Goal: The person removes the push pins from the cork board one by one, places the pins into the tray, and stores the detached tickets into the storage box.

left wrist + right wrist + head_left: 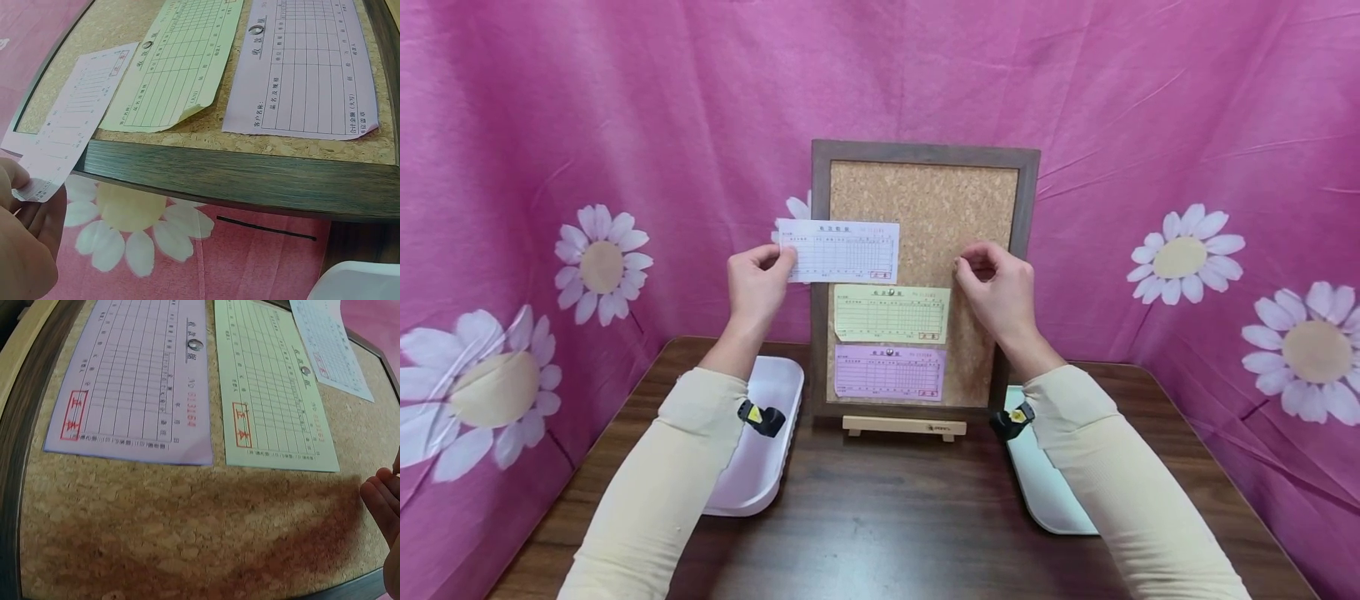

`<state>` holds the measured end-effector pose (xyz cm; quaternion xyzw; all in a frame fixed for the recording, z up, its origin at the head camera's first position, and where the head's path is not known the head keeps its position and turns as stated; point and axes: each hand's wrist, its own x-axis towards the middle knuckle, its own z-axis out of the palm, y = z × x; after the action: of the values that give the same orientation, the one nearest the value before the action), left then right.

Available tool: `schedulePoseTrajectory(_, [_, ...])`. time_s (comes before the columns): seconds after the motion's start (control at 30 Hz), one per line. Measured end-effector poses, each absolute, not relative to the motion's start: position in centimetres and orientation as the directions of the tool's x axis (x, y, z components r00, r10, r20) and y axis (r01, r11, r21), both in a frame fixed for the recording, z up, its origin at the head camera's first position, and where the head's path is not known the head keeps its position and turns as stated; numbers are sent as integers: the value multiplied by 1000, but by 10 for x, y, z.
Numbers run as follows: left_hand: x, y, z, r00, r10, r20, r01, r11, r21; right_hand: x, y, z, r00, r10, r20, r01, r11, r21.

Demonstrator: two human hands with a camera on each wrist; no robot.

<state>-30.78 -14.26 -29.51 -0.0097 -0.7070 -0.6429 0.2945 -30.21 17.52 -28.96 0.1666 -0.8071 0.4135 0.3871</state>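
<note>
Our left hand (758,282) pinched a white slip (841,250) over the corkboard (970,208) frame's left edge, right hand (998,287) curled, empty, touching cork beside the yellow slip (891,314).

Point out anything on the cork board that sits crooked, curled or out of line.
The white slip overhangs the cork board's left frame, unpinned, pinched by the left hand. The yellow slip's lower corner curls up in the left wrist view. The purple slip lies flat and level.
</note>
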Motion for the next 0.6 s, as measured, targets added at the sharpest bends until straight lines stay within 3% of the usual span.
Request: schedulePoseTrajectory(0.6, [-306,-155,-297,-838,-362,408,376,158,913,-298,194,-291,-629,37,777,-585,636,-504])
